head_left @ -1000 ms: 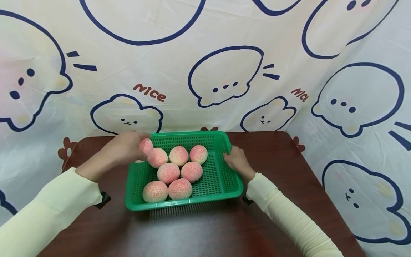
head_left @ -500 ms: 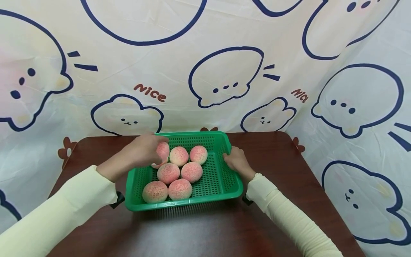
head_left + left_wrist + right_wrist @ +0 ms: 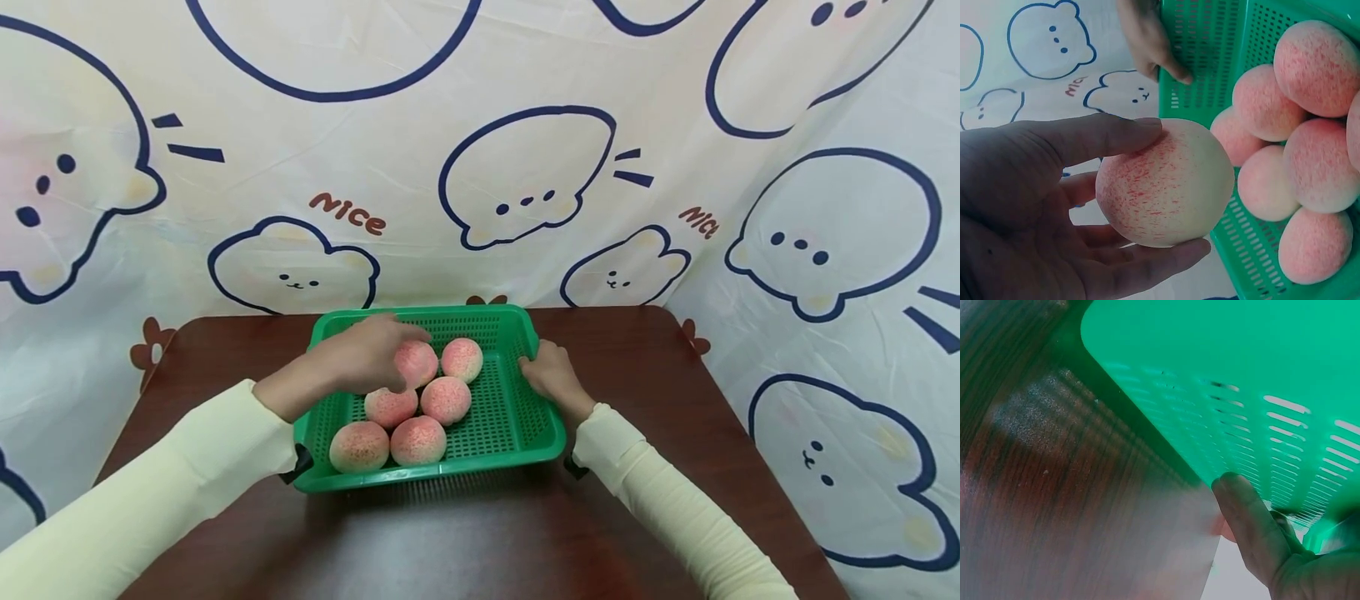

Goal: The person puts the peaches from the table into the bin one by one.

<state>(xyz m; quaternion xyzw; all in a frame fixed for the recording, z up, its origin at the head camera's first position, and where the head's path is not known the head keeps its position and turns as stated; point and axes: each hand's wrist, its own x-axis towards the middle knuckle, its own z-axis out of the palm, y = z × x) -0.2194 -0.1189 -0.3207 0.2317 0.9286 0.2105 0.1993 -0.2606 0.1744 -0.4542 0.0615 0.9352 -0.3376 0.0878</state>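
Note:
My left hand (image 3: 367, 354) is over the back left part of a green plastic basket (image 3: 487, 457). It holds a pink and cream peach (image 3: 1166, 187) between the thumb above and the fingers below, as the left wrist view shows. Several more peaches (image 3: 418, 440) lie together in the left and middle of the basket; the hand and held peach hide some at the back in the head view. At the basket's right end, my right hand (image 3: 557, 379) grips the rim. The right wrist view shows its fingers (image 3: 1250, 525) against the slotted outer wall.
The basket stands on a dark brown wooden table (image 3: 480, 542), towards its back edge. A pale cloth (image 3: 525, 67) with blue cartoon outlines hangs behind the table and along its sides.
My left hand has moved rightward with the peach, from the basket's left rim to over the peaches at the back. The right hand and the basket have stayed in place.

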